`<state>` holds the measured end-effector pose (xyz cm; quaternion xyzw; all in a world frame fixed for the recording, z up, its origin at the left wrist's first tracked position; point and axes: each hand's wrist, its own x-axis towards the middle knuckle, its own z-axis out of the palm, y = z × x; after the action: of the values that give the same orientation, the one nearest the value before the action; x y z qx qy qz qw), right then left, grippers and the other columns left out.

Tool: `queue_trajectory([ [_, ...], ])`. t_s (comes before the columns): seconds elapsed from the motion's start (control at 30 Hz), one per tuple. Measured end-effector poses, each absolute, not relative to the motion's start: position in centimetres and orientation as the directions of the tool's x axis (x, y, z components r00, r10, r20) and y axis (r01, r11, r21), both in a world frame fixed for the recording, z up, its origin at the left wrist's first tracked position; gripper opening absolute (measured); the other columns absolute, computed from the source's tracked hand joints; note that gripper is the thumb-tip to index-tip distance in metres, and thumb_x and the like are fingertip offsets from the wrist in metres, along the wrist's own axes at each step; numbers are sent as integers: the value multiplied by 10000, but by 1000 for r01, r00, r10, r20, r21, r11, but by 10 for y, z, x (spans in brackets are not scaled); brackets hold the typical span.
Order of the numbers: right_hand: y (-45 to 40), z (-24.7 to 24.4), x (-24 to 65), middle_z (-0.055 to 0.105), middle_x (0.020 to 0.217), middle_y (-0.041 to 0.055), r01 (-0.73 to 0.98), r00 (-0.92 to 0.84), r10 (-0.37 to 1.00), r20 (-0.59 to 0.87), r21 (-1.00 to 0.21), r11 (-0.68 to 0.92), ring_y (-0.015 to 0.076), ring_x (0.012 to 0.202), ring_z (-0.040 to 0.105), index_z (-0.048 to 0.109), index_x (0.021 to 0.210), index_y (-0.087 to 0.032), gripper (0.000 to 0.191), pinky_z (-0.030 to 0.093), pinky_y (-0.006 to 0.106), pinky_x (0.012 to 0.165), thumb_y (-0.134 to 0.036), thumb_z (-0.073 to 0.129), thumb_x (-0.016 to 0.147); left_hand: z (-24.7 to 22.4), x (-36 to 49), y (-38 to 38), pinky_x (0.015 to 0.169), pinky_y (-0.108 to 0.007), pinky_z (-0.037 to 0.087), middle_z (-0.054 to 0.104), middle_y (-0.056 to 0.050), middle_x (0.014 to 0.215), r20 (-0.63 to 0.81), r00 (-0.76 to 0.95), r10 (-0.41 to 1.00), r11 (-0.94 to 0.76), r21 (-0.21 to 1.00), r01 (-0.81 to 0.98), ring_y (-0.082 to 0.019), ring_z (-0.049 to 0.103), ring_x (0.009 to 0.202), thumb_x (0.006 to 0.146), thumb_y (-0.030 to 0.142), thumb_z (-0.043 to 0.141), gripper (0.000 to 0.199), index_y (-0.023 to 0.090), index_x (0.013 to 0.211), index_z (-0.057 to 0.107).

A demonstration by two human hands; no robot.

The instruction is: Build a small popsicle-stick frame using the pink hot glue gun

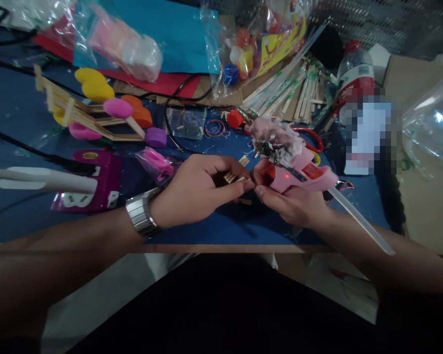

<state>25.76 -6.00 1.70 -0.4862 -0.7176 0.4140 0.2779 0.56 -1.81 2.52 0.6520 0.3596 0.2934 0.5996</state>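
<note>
My left hand (195, 189), with a metal watch (142, 214) at the wrist, is closed around several short wooden stick pieces (232, 178). Its thumb and fingers meet close to the fingertips of my right hand (290, 204). A pink glue gun (302, 172) is gripped in my right hand; a small orange light glows on its side and its front end is coated in whitish and blackened residue. From its back end a clear glue stick (365, 221) sticks out toward my forearm. Whether the two hands touch is hard to make out.
A wooden stick frame (88, 118) with coloured foam shapes stands at left, behind a purple power strip (84, 182) with plugs. Loose sticks (299, 93) lie at the back. A bottle (356, 73) and cardboard (424, 98) are on the right. Black cables cross the blue table.
</note>
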Motion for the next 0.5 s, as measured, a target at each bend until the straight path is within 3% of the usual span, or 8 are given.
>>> queue_trajectory([
  [0.13, -61, 18, 258, 730, 949, 51, 466, -361, 932, 20, -862, 199, 310, 1000, 696, 676, 933, -310, 209, 637, 523, 1021, -413, 834, 1024, 27, 6, -18, 617, -220, 611, 838, 21, 776, -43, 574, 818, -25, 994, 110, -148, 777, 674, 981, 293, 858, 95, 220, 921, 843],
  [0.33, -61, 18, 259, 713, 939, 48, 451, -366, 931, 4, -874, 181, 328, 1084, 738, 687, 933, -306, 172, 647, 529, 1035, -357, 822, 1027, 30, 8, -18, 592, -195, 598, 816, 27, 750, -62, 579, 813, 6, 995, 97, -130, 771, 647, 973, 269, 842, 91, 206, 908, 837],
  [0.5, -63, 19, 257, 670, 861, 32, 389, -350, 936, -14, -912, 132, 310, 945, 702, 665, 943, -318, 221, 634, 510, 933, -428, 846, 1009, 29, 6, -15, 580, -210, 595, 800, 18, 729, -54, 573, 818, -23, 992, 127, -143, 768, 646, 968, 274, 846, 82, 209, 920, 843],
])
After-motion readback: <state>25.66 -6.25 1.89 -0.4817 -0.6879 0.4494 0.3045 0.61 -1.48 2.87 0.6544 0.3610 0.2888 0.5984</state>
